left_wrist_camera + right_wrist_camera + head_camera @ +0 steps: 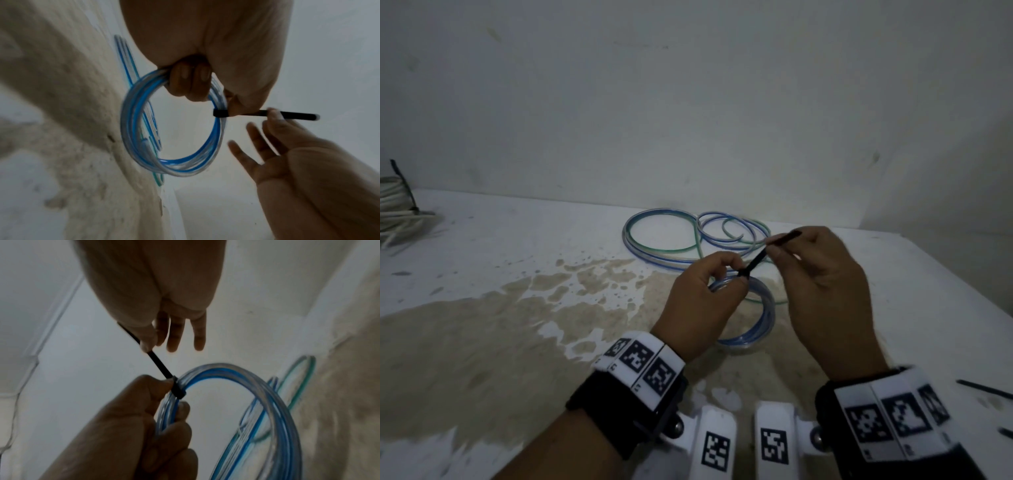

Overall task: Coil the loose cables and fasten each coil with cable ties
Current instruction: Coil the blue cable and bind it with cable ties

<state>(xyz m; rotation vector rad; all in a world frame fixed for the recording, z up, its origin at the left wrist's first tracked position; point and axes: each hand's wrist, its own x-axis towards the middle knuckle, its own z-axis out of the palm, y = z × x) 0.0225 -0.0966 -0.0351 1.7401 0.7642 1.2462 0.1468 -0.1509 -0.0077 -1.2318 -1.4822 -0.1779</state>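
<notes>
My left hand (709,291) grips a small coil of clear cable with a blue stripe (765,308), held upright over the table; its fingers (191,82) curl through the coil (170,138). A black cable tie (758,258) is wrapped round the coil (267,394) at the top, its band (178,390) closed around the strands. My right hand (818,274) pinches the tie's free tail (292,116) between thumb and forefinger, other fingers (176,335) spread straight. The tail (159,364) runs taut from band to pinch.
Loose loops of blue-striped and green-striped cable (688,236) lie on the white table (517,240) behind my hands. A tied bundle of white cable (397,205) sits at the far left. Spare black ties (986,389) lie at the right edge. A tan stain (482,342) covers the table's front.
</notes>
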